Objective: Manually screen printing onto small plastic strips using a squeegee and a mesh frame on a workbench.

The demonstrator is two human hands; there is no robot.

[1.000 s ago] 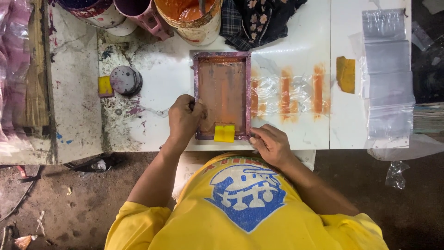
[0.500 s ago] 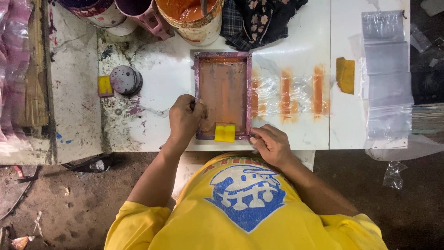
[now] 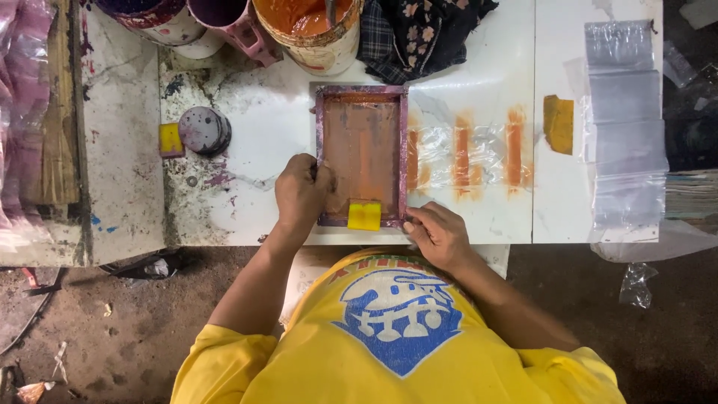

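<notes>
Both hands, left hand [image 3: 301, 193] and right hand [image 3: 436, 233], grip the orange-stained printing frame [image 3: 363, 155]; its long axis points away from them.

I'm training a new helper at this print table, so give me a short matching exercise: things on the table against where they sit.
Things:
1. printing frame
2. yellow block
3. paint bucket
4. clear bags

Places:
A. far edge, left of dark cloth
B. right end of table
C. between both hands
D. frame's near edge

Pairs: 1-C, 2-D, 3-A, 4-B
</notes>
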